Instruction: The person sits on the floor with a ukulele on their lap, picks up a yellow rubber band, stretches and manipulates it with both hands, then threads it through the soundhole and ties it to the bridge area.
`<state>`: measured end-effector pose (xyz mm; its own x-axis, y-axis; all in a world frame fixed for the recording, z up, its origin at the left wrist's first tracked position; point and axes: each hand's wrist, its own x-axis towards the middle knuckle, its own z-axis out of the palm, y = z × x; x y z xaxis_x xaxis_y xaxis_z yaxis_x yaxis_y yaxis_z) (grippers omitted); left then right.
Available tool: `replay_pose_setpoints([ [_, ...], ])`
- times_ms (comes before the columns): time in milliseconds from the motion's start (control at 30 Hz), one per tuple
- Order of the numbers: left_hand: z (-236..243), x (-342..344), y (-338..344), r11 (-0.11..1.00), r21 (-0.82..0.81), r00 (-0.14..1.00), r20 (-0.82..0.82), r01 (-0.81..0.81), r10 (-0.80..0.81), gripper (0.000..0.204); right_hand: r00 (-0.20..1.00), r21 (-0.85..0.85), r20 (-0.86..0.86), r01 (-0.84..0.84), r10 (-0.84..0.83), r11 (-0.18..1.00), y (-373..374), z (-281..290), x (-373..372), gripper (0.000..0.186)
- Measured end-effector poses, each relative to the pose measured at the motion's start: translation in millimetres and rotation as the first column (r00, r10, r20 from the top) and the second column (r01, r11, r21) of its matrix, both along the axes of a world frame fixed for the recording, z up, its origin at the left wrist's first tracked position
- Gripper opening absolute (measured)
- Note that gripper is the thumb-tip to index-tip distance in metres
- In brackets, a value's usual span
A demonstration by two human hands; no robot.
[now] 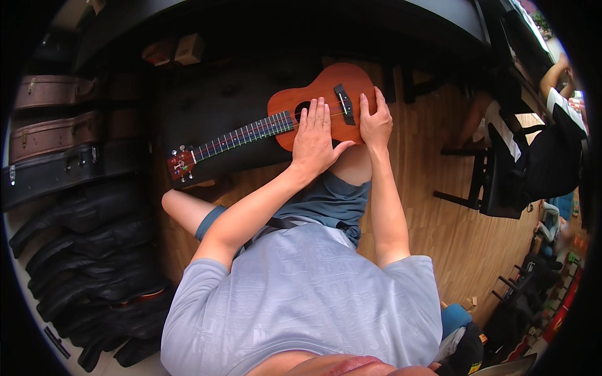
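Observation:
A reddish-brown ukulele (348, 78) lies face up, its body toward the right and its dark fretboard (241, 136) and headstock stretching left. My left hand (313, 138) rests flat on the strings and top beside the sound hole, which it partly covers. Its fingers are straight and its thumb sticks out to the right. At the body's right end, past the black bridge (343, 103), my right hand (376, 125) grips the edge. One digit is on the top and the others lie along the side; the underside of this grip is hidden.
Under the ukulele's neck is a black padded bench (207, 100). Brown and black instrument cases (56, 135) and several dark soft bags (94, 250) are stacked at left. A black chair (495, 188) with a seated person stands at right on the wooden floor (426, 163). A small box (189, 49) sits behind.

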<state>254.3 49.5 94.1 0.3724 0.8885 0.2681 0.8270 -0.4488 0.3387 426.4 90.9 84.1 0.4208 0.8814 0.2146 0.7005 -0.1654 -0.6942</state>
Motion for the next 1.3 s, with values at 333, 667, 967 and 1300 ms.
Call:
replay_pose_setpoints([
  [333,4,24,10,0.999,0.017,0.999,0.002,0.046,-0.046,0.105,1.0,0.014,-0.016,0.011,-0.011,1.0,0,-3,2,0.053],
  [667,9,14,11,0.995,0.028,0.993,-0.061,0.1,-0.098,0.129,1.0,0.013,-0.027,0.014,-0.014,1.0,-1,-2,2,0.053],
  [967,7,-14,4,0.996,0.028,0.994,-0.072,0.083,-0.081,0.128,1.0,0.022,-0.029,-0.003,0.003,1.0,-1,1,2,0.053],
  [1300,6,-65,-15,1.0,-0.001,0.995,-0.095,0.008,-0.008,0.121,1.0,0.033,-0.029,0.002,-0.001,0.999,-2,1,0,0.051],
])
